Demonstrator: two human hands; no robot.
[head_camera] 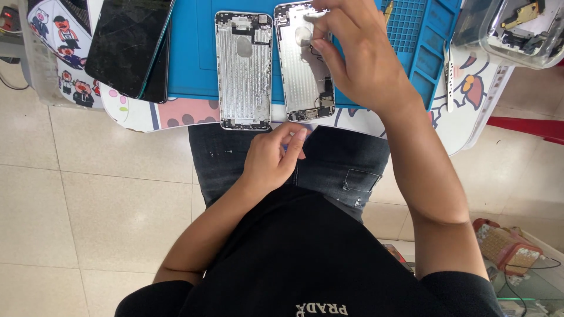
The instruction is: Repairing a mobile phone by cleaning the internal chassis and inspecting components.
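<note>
So, two bare silver metal phone back housings are lying side by side across the near edge of the blue silicone repair mat [194, 64], which sits on a white surface [464, 126] covered in cartoon prints. The right hand [358, 64] is over the right-hand housing [302, 76], fingers [320, 23] pinched narrow near its top end, though I can't tell if there's actually a part between them. The left hand [273, 158] hangs just below the near edge, fingers loosely curled around something small and bluish. The left-hand housing [244, 70] sits untouched, and a dark cracked phone [126, 44] lies toward the far left corner. My worry: both housings overhang the near edge a bit, so a nudge from the wrist could tip one onto the tiled floor [88, 205].
</note>
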